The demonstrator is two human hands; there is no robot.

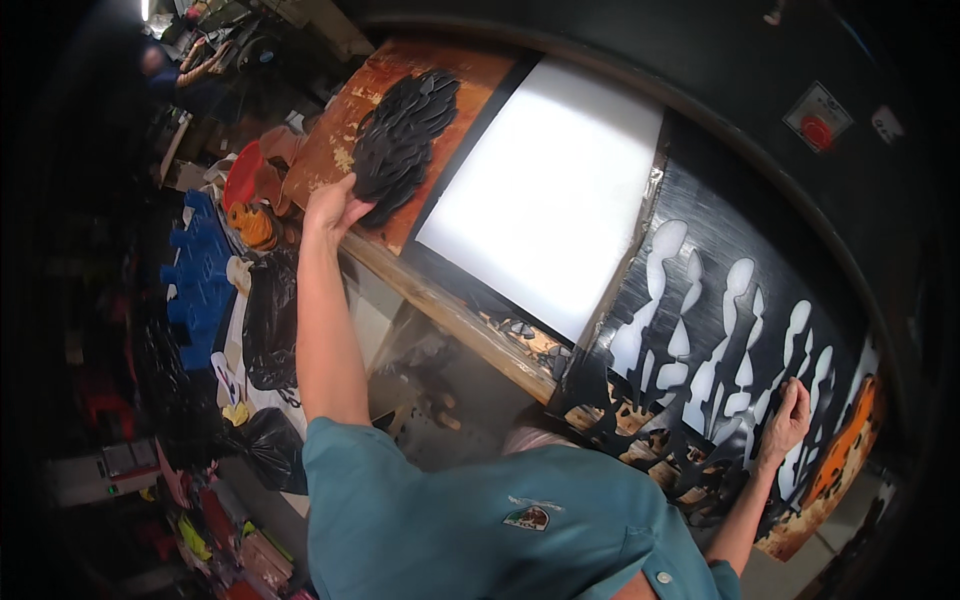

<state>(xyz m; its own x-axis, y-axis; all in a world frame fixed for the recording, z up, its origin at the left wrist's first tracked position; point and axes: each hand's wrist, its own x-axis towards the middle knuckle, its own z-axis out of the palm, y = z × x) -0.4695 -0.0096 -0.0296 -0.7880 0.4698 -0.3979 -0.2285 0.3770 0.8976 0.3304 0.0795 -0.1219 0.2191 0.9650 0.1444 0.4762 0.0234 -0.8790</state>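
My left hand (pixel 335 208) is at the near edge of a heaped pile of thin black cut pieces (pixel 405 140). Its fingers are bent against the pile, and whatever they grip is hidden. On the right, my right hand (pixel 787 425) is over a black sheet (pixel 725 200) with rows of cut-out holes. The fingers are pinched together close to the strips between the holes; I cannot make out what is in them. White shows through the holes. The sheet's near end is cut into ragged black scraps (pixel 640 410).
The pile rests on a worn reddish-brown board (pixel 460 65). Between board and sheet lies a white panel (pixel 545 180). A dark machine beam with a red button (pixel 815 130) runs along the far side. Blue plastic shapes (pixel 200 270) and black bags (pixel 270 320) are at left. Another person (pixel 185 85) is far left.
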